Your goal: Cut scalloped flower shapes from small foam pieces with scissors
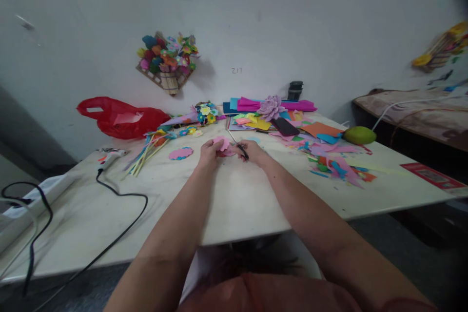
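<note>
My left hand (209,151) pinches a pink paper piece (222,143) above the pale table (234,204). My right hand (252,150) is closed around scissors (238,145) with dark handles, the blades pointing up and left at the pink piece. Both hands meet at the table's middle, forearms stretched out from the bottom of the view. A flat pink and blue paper flower (180,153) lies just left of my left hand.
A glue gun (109,155) with a black cord lies at left by a red plastic bag (120,117). Coloured paper sheets (270,109), scraps (336,163) and a green fruit (360,135) crowd the right. Sticks (144,158), paper flowers and a wall bouquet (168,61) sit behind.
</note>
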